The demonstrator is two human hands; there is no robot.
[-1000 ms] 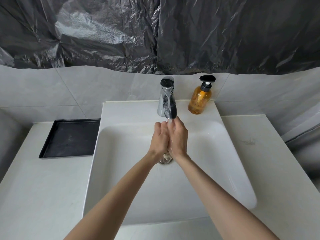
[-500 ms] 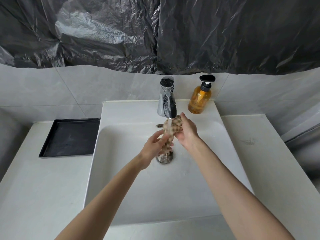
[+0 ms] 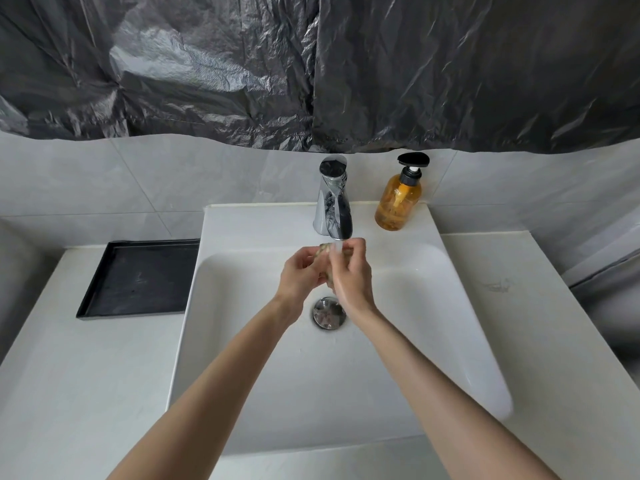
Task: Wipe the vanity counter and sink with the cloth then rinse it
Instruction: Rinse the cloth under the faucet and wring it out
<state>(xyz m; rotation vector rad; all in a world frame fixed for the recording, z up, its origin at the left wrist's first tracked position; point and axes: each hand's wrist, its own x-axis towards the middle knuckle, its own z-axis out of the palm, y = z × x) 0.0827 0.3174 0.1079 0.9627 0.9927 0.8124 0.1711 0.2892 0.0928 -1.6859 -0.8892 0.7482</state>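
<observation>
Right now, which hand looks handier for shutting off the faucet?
Probably the right hand: its fingertips sit just under the faucet spout. The left hand sits slightly farther left. Both hold the cloth.

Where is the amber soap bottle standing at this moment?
In the head view, the soap bottle stands upright on the back ledge of the sink, just right of the faucet, against the tiled wall.

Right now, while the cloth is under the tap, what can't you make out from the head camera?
- Cloth: mostly hidden between the left hand and right hand; its size and cleanliness are unclear.
- Water stream: a faint blur below the faucet spout; flow strength is unclear.
- Drain: partly covered by the right wrist.
- Wall above the tiles: hidden behind black plastic sheeting.
</observation>
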